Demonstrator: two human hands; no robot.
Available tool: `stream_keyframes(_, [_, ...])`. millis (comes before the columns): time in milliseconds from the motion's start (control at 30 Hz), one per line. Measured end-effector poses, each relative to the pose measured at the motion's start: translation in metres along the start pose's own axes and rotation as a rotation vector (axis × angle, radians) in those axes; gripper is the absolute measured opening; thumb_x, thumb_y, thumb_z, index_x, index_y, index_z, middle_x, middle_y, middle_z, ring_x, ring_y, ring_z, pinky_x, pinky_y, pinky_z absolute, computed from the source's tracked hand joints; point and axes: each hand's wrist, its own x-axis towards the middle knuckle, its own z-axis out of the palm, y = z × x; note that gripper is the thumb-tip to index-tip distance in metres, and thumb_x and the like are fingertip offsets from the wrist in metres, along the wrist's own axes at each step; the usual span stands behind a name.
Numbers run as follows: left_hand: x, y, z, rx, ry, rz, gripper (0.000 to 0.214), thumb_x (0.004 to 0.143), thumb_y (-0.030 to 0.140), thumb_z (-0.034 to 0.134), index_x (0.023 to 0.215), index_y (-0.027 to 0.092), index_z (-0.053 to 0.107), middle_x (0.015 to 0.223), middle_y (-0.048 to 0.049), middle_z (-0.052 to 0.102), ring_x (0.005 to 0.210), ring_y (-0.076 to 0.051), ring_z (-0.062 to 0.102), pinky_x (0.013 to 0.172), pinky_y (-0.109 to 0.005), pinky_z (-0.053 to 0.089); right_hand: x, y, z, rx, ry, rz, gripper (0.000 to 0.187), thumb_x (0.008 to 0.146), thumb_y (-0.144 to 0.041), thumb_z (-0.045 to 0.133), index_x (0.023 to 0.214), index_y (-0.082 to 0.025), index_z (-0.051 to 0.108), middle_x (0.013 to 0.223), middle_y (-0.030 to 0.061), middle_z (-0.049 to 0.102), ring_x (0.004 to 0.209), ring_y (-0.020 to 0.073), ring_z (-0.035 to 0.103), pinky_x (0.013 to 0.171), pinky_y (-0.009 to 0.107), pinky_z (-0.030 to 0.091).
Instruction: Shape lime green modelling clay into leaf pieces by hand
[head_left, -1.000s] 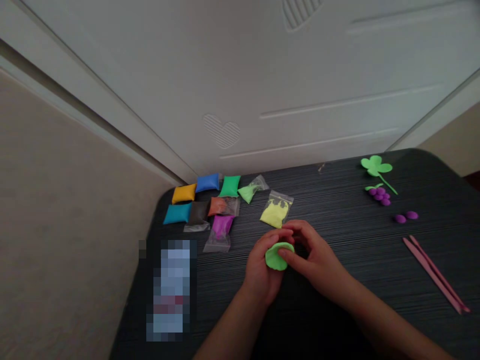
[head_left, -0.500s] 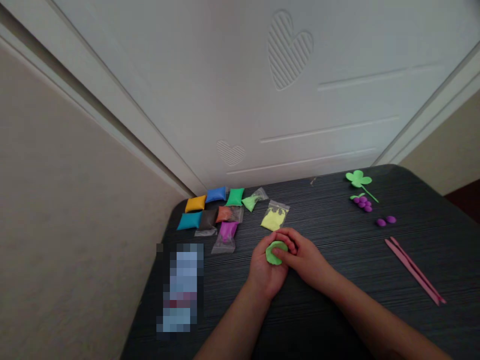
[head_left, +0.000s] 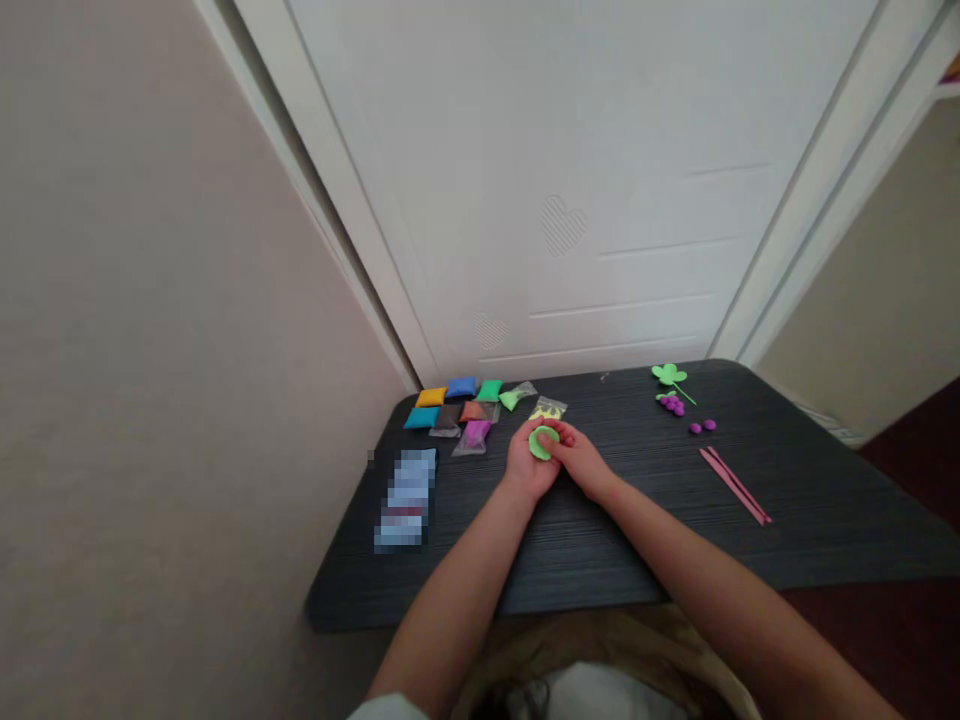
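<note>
A flattened light green piece of modelling clay with a wavy edge lies in the upturned palm of my left hand. My left fingers curl partly round it. From the right, my right hand presses its thumb onto the clay, its fingers bent against the left hand's fingers. Just beyond the hands lies a clear bag of yellow clay, partly hidden by them. To the right are a green four-lobed clay shape with a thin stem, a small purple clay cluster and two purple clay pieces.
Several clay packets, among them a teal packet and a magenta packet, lie at the back left of the dark table. A blurred-out pale blue item is at left. Pink sticks lie right. A white door stands behind.
The view has pulled back and tilted, so the table looks smaller and its front edge shows. Both hands keep the green clay between them, the right thumb still on it.
</note>
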Motion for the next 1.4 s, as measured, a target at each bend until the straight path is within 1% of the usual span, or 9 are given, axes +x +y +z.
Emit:
stream_keyframes(100, [-0.005, -0.003, 0.002, 0.005, -0.005, 0.031, 0.016, 0.069, 0.022, 0.047, 0.063, 0.010, 0.055, 0.058, -0.0033, 0.056, 0.056, -0.011, 0.053, 0.063, -0.025, 0.042, -0.006, 0.000, 0.001, 0.007, 0.020, -0.010, 0.032, 0.062, -0.033, 0.060, 0.090, -0.019, 0.054, 0.084, 0.0017, 0.061, 0.077, 0.0134, 0.057, 0.079, 0.030, 0.042])
stream_keyframes(300, [-0.018, -0.013, -0.005, 0.007, 0.003, 0.047, 0.018, 0.070, 0.023, 0.048, 0.056, 0.011, 0.051, 0.055, -0.0035, 0.054, 0.056, -0.011, 0.053, 0.064, -0.025, 0.043, -0.021, 0.004, 0.000, -0.090, -0.022, -0.052, 0.032, 0.062, -0.035, 0.060, 0.088, -0.017, 0.053, 0.082, 0.0019, 0.060, 0.075, 0.0132, 0.056, 0.077, 0.030, 0.043])
stream_keyframes(433, [-0.021, -0.014, -0.006, 0.001, 0.041, 0.049, 0.018, 0.071, 0.022, 0.048, 0.057, 0.011, 0.051, 0.055, -0.0033, 0.054, 0.056, -0.011, 0.054, 0.064, -0.024, 0.043, -0.021, 0.008, -0.001, -0.193, 0.026, -0.075, 0.030, 0.061, -0.037, 0.059, 0.082, -0.017, 0.053, 0.077, 0.0005, 0.059, 0.071, 0.0132, 0.055, 0.071, 0.029, 0.044])
stream_keyframes(633, [-0.023, -0.014, -0.001, 0.058, 0.081, 0.057, 0.019, 0.071, 0.021, 0.049, 0.056, 0.010, 0.051, 0.055, -0.0039, 0.054, 0.056, -0.012, 0.054, 0.063, -0.025, 0.044, -0.020, 0.011, -0.001, -0.243, 0.037, -0.110, 0.030, 0.061, -0.038, 0.058, 0.082, -0.018, 0.053, 0.075, -0.0010, 0.058, 0.067, 0.0118, 0.054, 0.067, 0.027, 0.044])
stream_keyframes(800, [-0.021, -0.014, -0.009, 0.035, 0.018, 0.080, 0.011, 0.070, 0.019, 0.050, 0.064, 0.011, 0.054, 0.058, -0.0037, 0.056, 0.058, -0.011, 0.055, 0.062, -0.024, 0.044, -0.021, 0.014, -0.003, -0.378, 0.059, -0.129, 0.033, 0.063, -0.040, 0.057, 0.087, -0.019, 0.054, 0.076, -0.0011, 0.058, 0.068, 0.0123, 0.053, 0.068, 0.028, 0.043])
stream_keyframes(967, [-0.021, -0.012, -0.014, 0.047, 0.004, 0.174, 0.009, 0.069, 0.013, 0.051, 0.077, 0.014, 0.055, 0.067, -0.0033, 0.059, 0.065, -0.013, 0.057, 0.066, -0.027, 0.045, -0.022, 0.011, -0.006, -0.466, 0.044, -0.161, 0.035, 0.063, -0.037, 0.058, 0.093, -0.020, 0.053, 0.083, -0.0003, 0.059, 0.073, 0.0131, 0.053, 0.071, 0.029, 0.041])
stream_keyframes(1100, [-0.021, -0.013, -0.014, 0.050, -0.023, 0.180, 0.007, 0.070, 0.012, 0.051, 0.076, 0.012, 0.054, 0.069, -0.0038, 0.058, 0.068, -0.012, 0.056, 0.069, -0.026, 0.044, -0.023, 0.008, -0.006, -0.484, 0.060, -0.178, 0.036, 0.063, -0.037, 0.057, 0.095, -0.021, 0.051, 0.086, 0.0000, 0.058, 0.076, 0.0135, 0.053, 0.073, 0.029, 0.041])
stream_keyframes(1233, [-0.019, -0.014, -0.015, 0.103, -0.043, 0.192, 0.007, 0.071, 0.015, 0.050, 0.074, 0.011, 0.054, 0.064, -0.0020, 0.056, 0.063, -0.010, 0.055, 0.069, -0.025, 0.043, -0.022, 0.009, -0.006, -0.470, 0.112, -0.224, 0.043, 0.063, -0.034, 0.057, 0.103, -0.021, 0.047, 0.096, 0.0022, 0.054, 0.084, 0.0139, 0.051, 0.076, 0.029, 0.040])
stream_keyframes(1400, [-0.016, -0.015, -0.018, 0.211, -0.026, 0.212, 0.011, 0.068, 0.013, 0.054, 0.079, 0.011, 0.056, 0.063, -0.0018, 0.057, 0.061, -0.009, 0.055, 0.066, -0.023, 0.042, -0.020, 0.010, -0.009, -0.583, 0.167, -0.301, 0.048, 0.060, -0.032, 0.061, 0.104, -0.019, 0.046, 0.100, 0.0046, 0.050, 0.090, 0.0155, 0.048, 0.082, 0.030, 0.038])
